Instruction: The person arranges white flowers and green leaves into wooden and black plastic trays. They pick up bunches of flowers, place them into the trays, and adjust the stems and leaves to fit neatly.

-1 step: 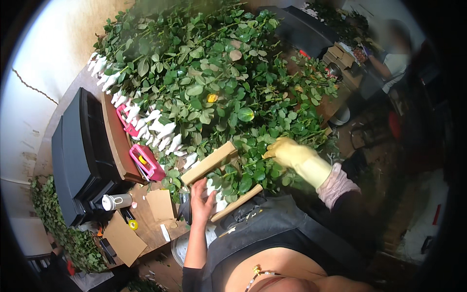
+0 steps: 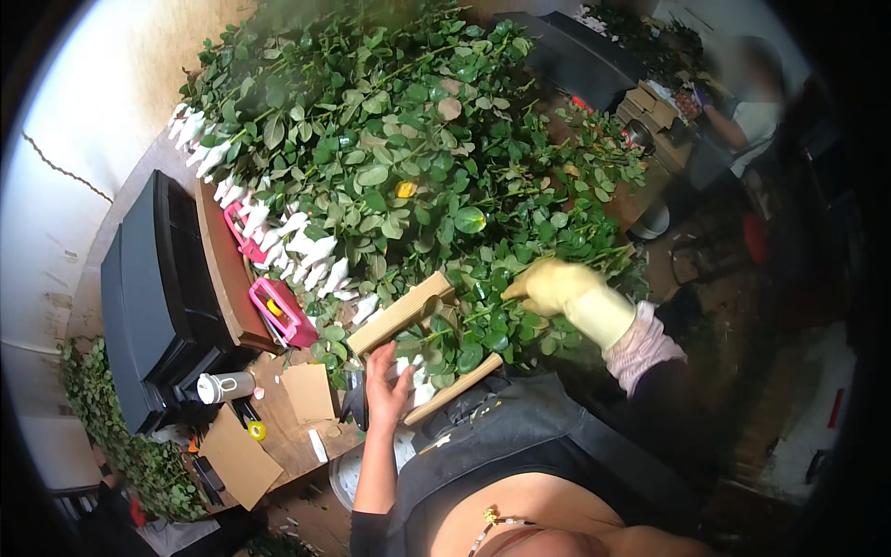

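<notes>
Thumb and fingers apart, my left hand [image 2: 388,382] rests against white-sleeved flower heads [image 2: 418,381] between two strips of corrugated cardboard [image 2: 394,316]. The heads' leafy stems [image 2: 469,339] extend up and right from there. My right hand [image 2: 557,292], in a yellow rubber glove with a pink cuff, reaches into the leaves on the right, its fingers bent and blurred; I cannot make out whether they hold a stem. A large pile of leafy stems [image 2: 362,139] covers the table above, with a row of white-sleeved heads [image 2: 311,251] along its left side.
On the left are a black tray unit [image 2: 148,288], pink holders [image 2: 288,311], a steel cylinder [image 2: 225,386], yellow tape [image 2: 257,430] and cardboard sheets [image 2: 237,459] on the wooden table [image 2: 297,446]. Another person [image 2: 747,125] works at a table at upper right, near a bucket [image 2: 652,223].
</notes>
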The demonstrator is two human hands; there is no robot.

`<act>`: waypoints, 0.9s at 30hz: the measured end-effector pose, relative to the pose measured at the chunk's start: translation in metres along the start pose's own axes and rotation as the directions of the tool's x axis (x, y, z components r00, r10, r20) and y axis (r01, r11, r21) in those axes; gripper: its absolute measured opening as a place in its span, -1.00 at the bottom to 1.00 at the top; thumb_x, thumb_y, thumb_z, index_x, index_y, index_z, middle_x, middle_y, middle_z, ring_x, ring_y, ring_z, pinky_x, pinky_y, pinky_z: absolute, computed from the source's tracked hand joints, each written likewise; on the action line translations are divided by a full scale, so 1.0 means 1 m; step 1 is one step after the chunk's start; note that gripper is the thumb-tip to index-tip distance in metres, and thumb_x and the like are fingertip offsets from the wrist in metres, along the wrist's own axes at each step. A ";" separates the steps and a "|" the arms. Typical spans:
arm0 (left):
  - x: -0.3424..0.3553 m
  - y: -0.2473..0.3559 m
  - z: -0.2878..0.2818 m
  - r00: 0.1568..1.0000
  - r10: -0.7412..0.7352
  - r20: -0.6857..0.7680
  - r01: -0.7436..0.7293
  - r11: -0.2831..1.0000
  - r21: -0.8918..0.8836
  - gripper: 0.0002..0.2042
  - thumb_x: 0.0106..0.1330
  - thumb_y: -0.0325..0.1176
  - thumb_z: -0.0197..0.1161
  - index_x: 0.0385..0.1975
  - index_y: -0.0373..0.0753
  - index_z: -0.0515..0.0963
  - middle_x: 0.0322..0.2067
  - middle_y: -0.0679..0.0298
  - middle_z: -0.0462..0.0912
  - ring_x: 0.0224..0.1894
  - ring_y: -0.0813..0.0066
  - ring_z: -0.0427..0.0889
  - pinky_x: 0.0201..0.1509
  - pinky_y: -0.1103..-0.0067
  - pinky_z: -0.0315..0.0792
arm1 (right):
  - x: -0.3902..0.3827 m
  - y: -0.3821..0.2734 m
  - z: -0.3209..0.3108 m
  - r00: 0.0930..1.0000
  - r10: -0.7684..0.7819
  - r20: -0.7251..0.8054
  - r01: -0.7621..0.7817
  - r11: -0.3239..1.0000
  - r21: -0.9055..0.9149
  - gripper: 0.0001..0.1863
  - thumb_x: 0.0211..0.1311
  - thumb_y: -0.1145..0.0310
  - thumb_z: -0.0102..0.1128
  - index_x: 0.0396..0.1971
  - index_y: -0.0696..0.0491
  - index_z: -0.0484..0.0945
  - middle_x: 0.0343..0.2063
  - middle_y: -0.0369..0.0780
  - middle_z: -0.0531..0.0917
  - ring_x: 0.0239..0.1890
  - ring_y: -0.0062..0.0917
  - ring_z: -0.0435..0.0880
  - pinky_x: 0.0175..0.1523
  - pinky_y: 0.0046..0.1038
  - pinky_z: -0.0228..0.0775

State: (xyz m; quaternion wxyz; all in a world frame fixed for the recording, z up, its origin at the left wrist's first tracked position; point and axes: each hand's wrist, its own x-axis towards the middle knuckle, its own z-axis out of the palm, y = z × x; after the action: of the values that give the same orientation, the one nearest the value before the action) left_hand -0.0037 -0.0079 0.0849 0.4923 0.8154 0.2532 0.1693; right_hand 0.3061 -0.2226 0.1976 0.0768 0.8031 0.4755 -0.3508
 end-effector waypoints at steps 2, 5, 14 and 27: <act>0.000 -0.001 -0.002 0.999 0.034 0.001 -0.034 0.996 0.085 -0.41 0.17 -0.52 0.43 0.27 -0.16 0.50 0.16 0.07 0.49 0.14 0.17 0.56 0.22 0.40 0.47 | -0.005 -0.022 -0.067 0.999 0.033 0.005 -0.033 0.997 -0.075 -0.57 0.41 0.26 0.08 0.25 -0.18 0.56 0.19 -0.28 0.63 0.18 -0.30 0.62 0.37 -0.37 0.41; 0.002 -0.002 -0.002 1.000 0.002 0.020 -0.003 0.999 0.048 -0.42 0.17 -0.52 0.43 0.26 -0.18 0.51 0.15 0.08 0.49 0.15 0.18 0.55 0.23 0.42 0.46 | 0.086 -0.017 -0.115 0.879 -0.108 -0.465 0.028 0.984 -0.176 -0.54 0.35 0.31 0.15 0.25 -0.13 0.49 -0.08 -0.22 0.70 -0.02 -0.31 0.67 0.16 -0.28 0.52; 0.001 -0.003 0.000 0.999 -0.033 -0.002 0.033 0.999 -0.004 -0.40 0.15 -0.54 0.49 0.25 -0.17 0.52 0.13 0.12 0.48 0.14 0.27 0.55 0.21 0.46 0.49 | 0.231 -0.036 -0.105 0.889 -0.077 -0.452 -0.181 0.847 -0.500 -0.76 0.24 0.37 0.23 -0.14 -0.06 0.77 -0.11 -0.27 0.79 -0.02 -0.41 0.76 0.01 -0.23 0.57; 0.003 0.012 0.002 0.999 -0.029 0.022 0.029 1.000 -0.002 -0.38 0.16 -0.59 0.43 0.29 -0.13 0.50 0.16 0.12 0.46 0.07 0.30 0.59 0.07 0.52 0.62 | 0.177 -0.001 0.006 0.858 -0.279 -0.432 0.001 0.841 -0.540 -0.65 0.27 0.37 0.14 0.06 -0.09 0.61 -0.13 -0.24 0.75 -0.03 -0.35 0.72 0.07 -0.26 0.55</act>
State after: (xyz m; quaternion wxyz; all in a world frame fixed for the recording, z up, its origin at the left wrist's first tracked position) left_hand 0.0029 -0.0124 0.0941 0.4985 0.8128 0.2593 0.1534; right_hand 0.3557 -0.0992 0.0803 0.1407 0.7757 0.6152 0.0043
